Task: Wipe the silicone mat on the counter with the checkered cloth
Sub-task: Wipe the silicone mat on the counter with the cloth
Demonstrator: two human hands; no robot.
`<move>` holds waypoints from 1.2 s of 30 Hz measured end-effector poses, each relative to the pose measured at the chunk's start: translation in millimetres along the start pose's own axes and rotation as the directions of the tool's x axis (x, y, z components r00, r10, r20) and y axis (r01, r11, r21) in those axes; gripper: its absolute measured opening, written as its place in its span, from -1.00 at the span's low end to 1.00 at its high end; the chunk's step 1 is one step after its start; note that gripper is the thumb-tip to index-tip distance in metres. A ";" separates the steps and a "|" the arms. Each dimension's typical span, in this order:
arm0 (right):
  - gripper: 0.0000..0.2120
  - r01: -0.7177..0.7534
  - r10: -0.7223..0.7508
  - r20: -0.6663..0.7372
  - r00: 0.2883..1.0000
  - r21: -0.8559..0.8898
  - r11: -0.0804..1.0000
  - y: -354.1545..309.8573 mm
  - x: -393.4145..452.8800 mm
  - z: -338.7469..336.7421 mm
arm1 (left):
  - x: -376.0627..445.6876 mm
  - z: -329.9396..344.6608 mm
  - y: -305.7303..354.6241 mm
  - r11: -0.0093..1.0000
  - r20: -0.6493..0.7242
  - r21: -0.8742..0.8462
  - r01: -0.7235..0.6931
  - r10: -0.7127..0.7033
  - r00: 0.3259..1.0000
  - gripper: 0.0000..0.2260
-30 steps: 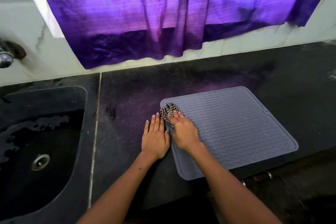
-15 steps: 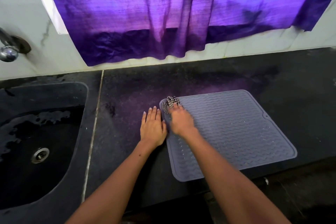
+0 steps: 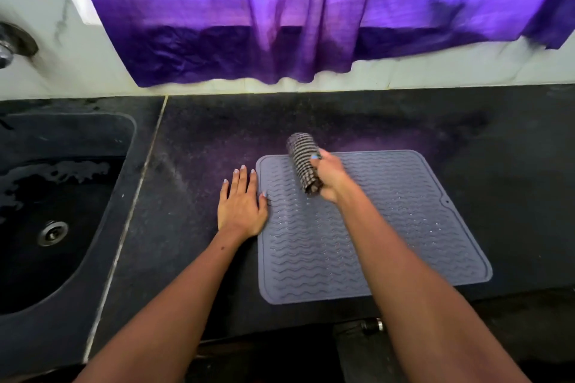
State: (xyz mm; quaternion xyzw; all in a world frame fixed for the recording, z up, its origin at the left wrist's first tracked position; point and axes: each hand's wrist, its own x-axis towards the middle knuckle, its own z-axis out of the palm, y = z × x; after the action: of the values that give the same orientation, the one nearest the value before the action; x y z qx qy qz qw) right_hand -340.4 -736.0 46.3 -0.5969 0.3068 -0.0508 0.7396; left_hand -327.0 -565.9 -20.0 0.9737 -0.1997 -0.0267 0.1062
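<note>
One mat [image 3: 404, 227] (blk counter [image 3: 202, 165])

Both arms reach forward from the bottom of the view, bare to the wrists. The left hand [image 3: 241, 205] lies flat with its palm down on the surface [image 3: 193, 165]. Its fingers [image 3: 242, 179] are straight, close together, and point away from the person, and the thumb sticks out toward the right. The right hand [image 3: 329, 179] is lifted and turned on its side. Its fingers are curled tight around the rolled-up checkered cloth [image 3: 303, 162], which sticks out past the fingers at both ends. The right wrist is bent a little.
</note>
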 end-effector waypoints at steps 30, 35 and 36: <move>-0.46 0.326 -0.431 0.107 0.896 -0.818 0.474 -19.9 7.7 -79.4 | 4.9 8.2 -5.5 1.000 -0.084 -0.011 0.009 -0.009 0.996 -0.33; -0.35 0.337 -0.232 0.328 0.916 -0.941 0.000 35.0 6.8 -69.2 | 4.5 8.2 -4.9 1.000 -0.094 -0.019 0.014 -0.016 0.995 -0.31; -0.34 0.339 -0.234 0.333 0.913 -0.941 -0.016 36.9 8.0 -70.2 | 4.0 8.3 -4.4 1.000 -0.097 -0.016 0.019 -0.020 0.995 -0.31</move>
State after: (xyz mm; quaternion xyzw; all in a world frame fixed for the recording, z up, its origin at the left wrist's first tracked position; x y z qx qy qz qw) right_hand -380.8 -788.9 2.4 -0.9878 0.0990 0.0455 0.1117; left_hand -322.5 -565.1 -29.2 0.9750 -0.1845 0.0181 0.1226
